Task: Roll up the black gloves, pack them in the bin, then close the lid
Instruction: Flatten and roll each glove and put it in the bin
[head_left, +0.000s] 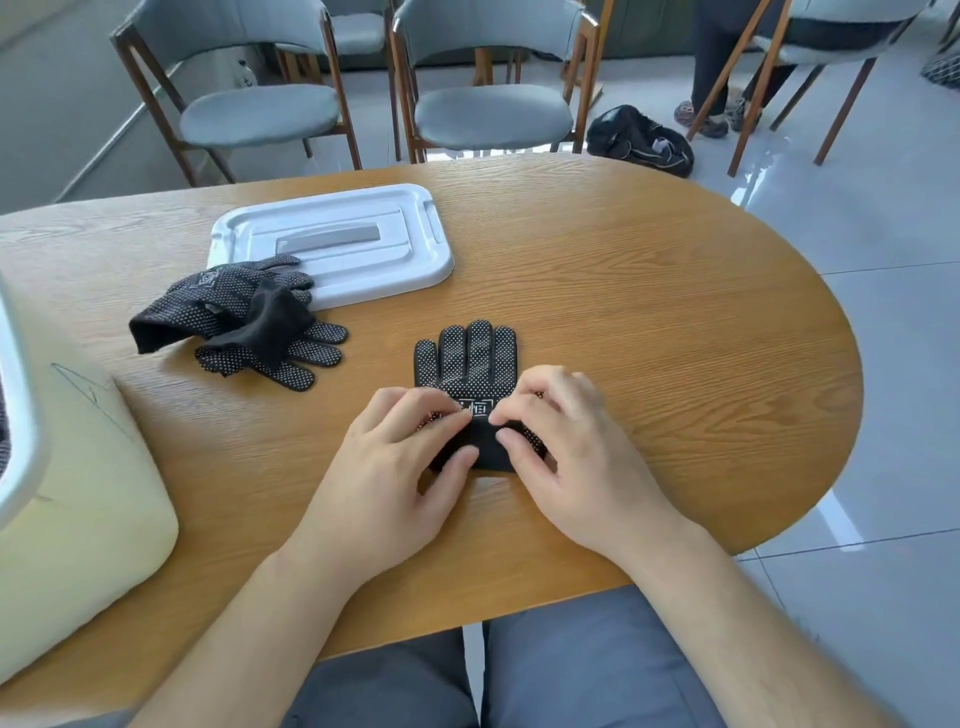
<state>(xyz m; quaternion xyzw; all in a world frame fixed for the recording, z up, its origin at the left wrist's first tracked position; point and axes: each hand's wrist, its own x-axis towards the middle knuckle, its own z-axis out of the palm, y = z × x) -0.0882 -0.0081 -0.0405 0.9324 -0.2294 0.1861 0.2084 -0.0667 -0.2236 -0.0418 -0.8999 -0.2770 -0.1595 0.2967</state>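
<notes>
Black glove (471, 358) lies flat at table (649, 291) centre. Left hand (395, 462) and right hand (561, 447) pinch its rolled cuff. Judged soft, light, springy; best held at cuff edges.

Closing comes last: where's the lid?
In the head view the lid lies flat, upper left on the table, just behind the loose gloves.

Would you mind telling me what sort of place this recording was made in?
Probably a meeting room or dining area, hard to say which: a rounded wooden table, matching padded chairs beyond it, and a glossy tiled floor.
</notes>
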